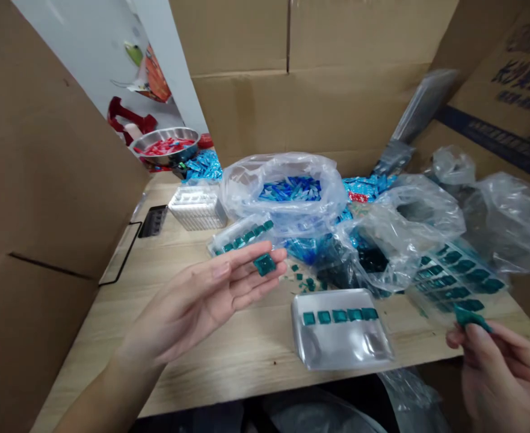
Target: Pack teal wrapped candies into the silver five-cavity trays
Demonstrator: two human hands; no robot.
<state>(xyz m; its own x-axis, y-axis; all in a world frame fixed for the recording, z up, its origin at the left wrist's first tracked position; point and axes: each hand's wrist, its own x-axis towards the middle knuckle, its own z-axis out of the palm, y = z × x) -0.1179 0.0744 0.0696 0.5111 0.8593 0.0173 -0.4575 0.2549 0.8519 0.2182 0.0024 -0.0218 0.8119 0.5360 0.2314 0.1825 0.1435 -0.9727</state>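
My left hand (215,291) is turned palm up above the table, fingers nearly straight. On its fingertips lies a small dark green square piece (265,264), glossy with bevelled edges. At the right, my right hand (502,367) pinches a thin green piece (471,317) between thumb and fingers; its exact kind is unclear. Between the hands sits a clear plastic tray (343,343) with a row of several green squares along its far half. Behind my right hand, a clear tray of green pieces (454,270) stands partly under plastic bags.
Blue pieces fill a clear plastic bag (287,210) at the back. A white stack of trays (197,207) is left of it, with another tray of green squares (244,236) in front. Loose green bits (308,282) lie mid-table. A metal bowl (168,144) holds red packets. Cardboard walls surround the table.
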